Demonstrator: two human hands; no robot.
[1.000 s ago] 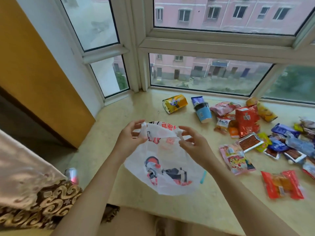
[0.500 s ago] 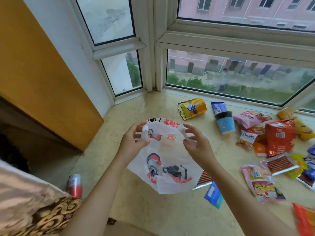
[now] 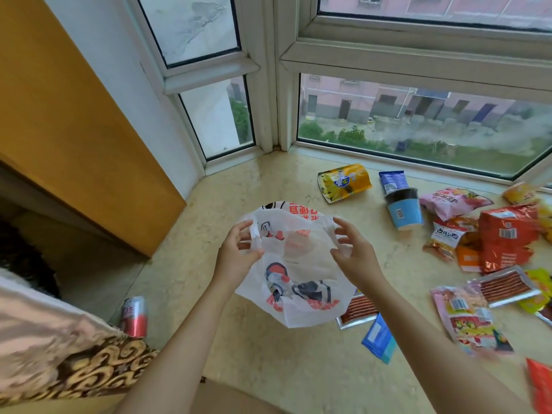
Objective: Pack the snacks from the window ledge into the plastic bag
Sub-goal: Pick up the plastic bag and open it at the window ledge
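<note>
Bag [image 3: 298, 279], white with red and black print, hangs above the ledge [image 3: 268, 369] between both hands. Left hand [image 3: 236, 258] pinches one handle, right hand [image 3: 355, 258] the other, and they have drawn a little wider than a second ago, spreading the mouth. No snacks [image 3: 504, 243] look packed yet; they lie scattered to the right, sausage packet [image 3: 358, 309] nearest.

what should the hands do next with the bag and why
Probably pull the rim apart to open the mouth fully. The left hand and right hand each pinch an upper edge of the plastic bag, which hangs limp above the window ledge and looks empty. The snacks, such as the yellow packet and blue cup, lie loose to the right.
</note>
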